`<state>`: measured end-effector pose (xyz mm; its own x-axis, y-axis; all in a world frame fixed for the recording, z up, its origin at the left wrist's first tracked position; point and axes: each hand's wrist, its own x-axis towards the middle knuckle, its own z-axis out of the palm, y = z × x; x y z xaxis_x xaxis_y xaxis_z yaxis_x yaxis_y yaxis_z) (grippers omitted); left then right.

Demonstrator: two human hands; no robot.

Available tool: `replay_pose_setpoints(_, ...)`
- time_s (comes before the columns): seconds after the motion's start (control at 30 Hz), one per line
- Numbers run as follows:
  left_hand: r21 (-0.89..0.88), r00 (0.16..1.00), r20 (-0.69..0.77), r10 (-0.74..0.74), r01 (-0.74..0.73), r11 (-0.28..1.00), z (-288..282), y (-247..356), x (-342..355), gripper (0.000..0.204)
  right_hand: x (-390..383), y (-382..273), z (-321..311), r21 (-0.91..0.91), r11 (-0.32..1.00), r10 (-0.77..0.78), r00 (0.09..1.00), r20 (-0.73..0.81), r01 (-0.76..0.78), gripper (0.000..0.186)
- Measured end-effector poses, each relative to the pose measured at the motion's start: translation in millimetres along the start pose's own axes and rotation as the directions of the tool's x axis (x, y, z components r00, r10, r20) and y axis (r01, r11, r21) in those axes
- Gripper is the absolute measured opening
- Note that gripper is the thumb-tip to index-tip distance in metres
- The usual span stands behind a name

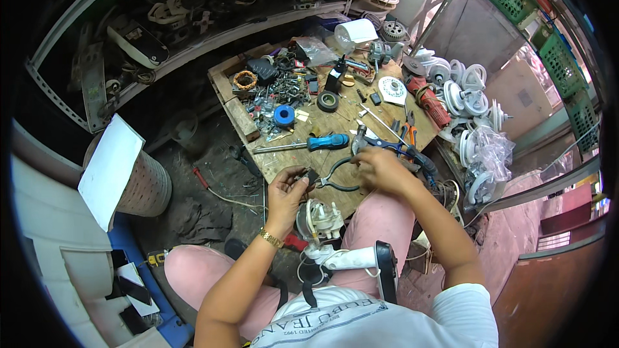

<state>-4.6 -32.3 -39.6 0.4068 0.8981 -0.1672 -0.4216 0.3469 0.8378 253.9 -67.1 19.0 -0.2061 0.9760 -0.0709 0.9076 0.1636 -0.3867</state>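
Note:
My left hand (289, 194) is closed on a small black block (309, 177) at the near edge of the wooden table (271, 158), against the jaws of black-handled pliers (343, 187). My right hand (383, 171) has its fingers curled by the pliers' upper handle and the hammer head (358, 143); what they hold, if anything, is hidden. A blue screwdriver (325, 142) lies just beyond, beside blue-handled tools (393, 147). Below my hands, a clear-and-white fitting (322, 222) on a white arm (348, 258) sits between my knees.
The table holds a tape roll (327, 102), loose hardware (284, 87) and a red angle grinder (431, 106). White plastic wheels (471, 100) crowd the right side. A metal shelf (193, 38) runs along the back left; a perforated bin (145, 190) with a white board stands left.

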Motion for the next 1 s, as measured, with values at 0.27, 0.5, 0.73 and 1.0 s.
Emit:
replay_pose_setpoints(0.27,-0.029,1.000,0.021,-0.006,0.007,1.000,-7,-2,0,0.023,20,-10,22,-0.340,0.935,-0.064,0.992,0.111,0.098,0.044)
replay_pose_setpoints(0.5,-0.041,1.000,0.025,-0.003,0.004,0.999,-2,-3,2,0.024,36,100,3,-0.300,0.846,0.386,0.894,-0.226,-0.441,0.013)
replay_pose_setpoints(0.73,-0.077,1.000,0.025,-0.011,0.013,0.997,-3,-3,1,0.024,56,104,4,-0.305,0.760,0.579,0.811,-0.086,-0.575,0.031)
replay_pose_setpoints(1.0,-0.094,1.000,0.011,0.000,0.001,0.996,-7,-1,-1,0.025,62,141,12,-0.171,0.815,0.569,0.821,0.052,-0.554,0.036)
